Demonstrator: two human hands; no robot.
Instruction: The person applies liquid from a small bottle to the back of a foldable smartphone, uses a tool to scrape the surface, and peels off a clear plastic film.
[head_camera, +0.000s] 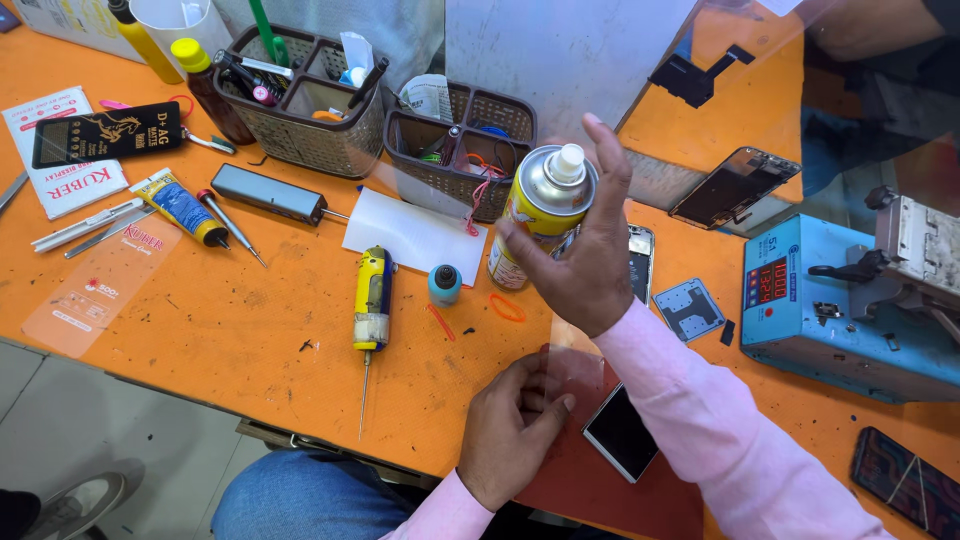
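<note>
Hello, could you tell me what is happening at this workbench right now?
A person in pink sleeves sits at an orange table strewn with phone-repair tools. Their right hand holds a yellow spray can upright above the table, the index finger raised beside its white nozzle. Their left hand rests on a thin clear sheet at the near edge, next to a phone lying flat. A yellow-handled tool with a long needle tip and a blue heating machine lie untouched.
</note>
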